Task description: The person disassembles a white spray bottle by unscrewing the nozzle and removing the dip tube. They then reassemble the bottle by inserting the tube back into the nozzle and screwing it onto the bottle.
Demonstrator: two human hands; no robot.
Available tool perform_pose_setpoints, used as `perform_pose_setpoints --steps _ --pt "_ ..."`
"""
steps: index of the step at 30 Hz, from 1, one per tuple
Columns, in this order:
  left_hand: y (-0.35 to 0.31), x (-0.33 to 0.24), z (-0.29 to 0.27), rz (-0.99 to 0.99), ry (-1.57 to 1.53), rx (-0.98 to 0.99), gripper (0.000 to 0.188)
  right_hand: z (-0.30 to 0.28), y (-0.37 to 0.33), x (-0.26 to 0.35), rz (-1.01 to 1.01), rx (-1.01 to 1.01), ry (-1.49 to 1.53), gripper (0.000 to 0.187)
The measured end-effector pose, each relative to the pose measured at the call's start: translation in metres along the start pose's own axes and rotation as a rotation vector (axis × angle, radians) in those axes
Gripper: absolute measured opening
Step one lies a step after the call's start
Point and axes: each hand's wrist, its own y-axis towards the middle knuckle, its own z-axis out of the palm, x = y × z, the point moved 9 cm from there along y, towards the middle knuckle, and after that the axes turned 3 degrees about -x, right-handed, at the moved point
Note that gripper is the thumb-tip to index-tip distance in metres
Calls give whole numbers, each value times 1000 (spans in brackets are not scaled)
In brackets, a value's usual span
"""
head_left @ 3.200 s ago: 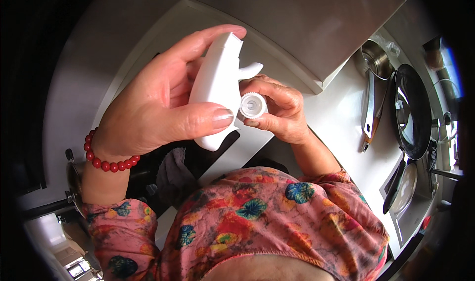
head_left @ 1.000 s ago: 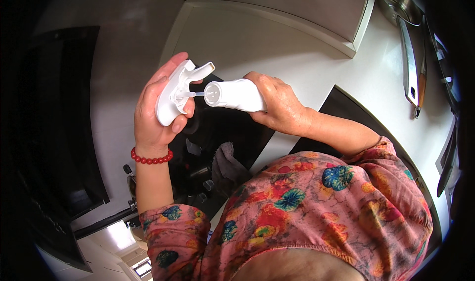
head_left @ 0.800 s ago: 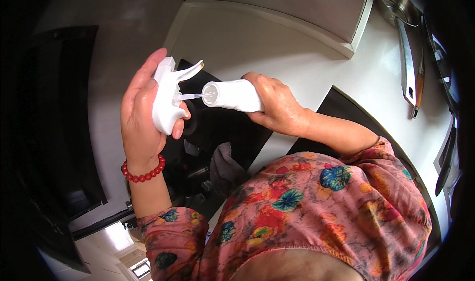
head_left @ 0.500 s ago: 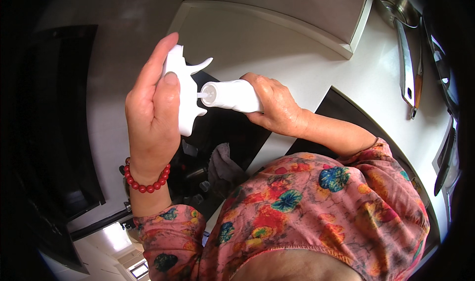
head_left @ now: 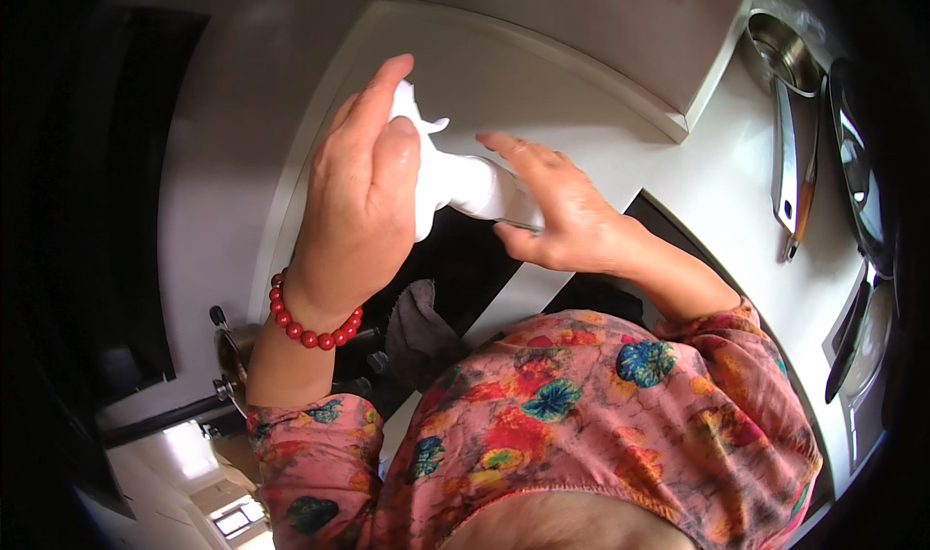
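Observation:
A white spray bottle [head_left: 484, 187] lies almost sideways in the air, its neck meeting the white trigger spray head [head_left: 433, 174]. My left hand [head_left: 360, 187], with a red bead bracelet at the wrist, is closed around the spray head; the trigger sticks out beyond the thumb. At the bottle's base is my right hand [head_left: 572, 211], slightly blurred, its fingers and thumb spread apart on either side of the bottle. Whether the right palm touches the base cannot be made out.
A steel long-handled pan [head_left: 783, 56] and a wooden-handled utensil [head_left: 806, 206] hang or lie at the far right, near dark pans [head_left: 865, 163]. Below the hands are a black cooktop [head_left: 475, 259] and a grey cloth [head_left: 421, 332]. A metal pot [head_left: 232, 361] stands at lower left.
The spray head and bottle have come together; the gap showing the tube is gone. My left hand moved right. My right hand loosened from its grip, fingers now spread.

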Motion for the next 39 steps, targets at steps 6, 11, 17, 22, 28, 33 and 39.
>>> perform_pose_setpoints --steps 6,11,17,22,28,33,39 --pt "-6 16 0 35 -377 -127 37 -40 45 65 19 -36 221 62" --pt "-24 49 18 -284 -1072 -40 35 -11 78 83 -174 88 -262 58" --pt "-54 82 50 -85 -713 -196 59 1 87 104 -122 392 -421 34" --pt "-48 57 72 122 -563 -427 64 16 96 106 -70 569 -737 50" --pt "-41 67 71 36 -569 -526 39 33 112 98 -36 690 -857 43" --pt "-36 69 74 21 -545 -566 29 33 106 82 32 824 -883 31" --pt "-31 66 75 75 -535 -561 24 37 95 92 -309 1021 -915 26"
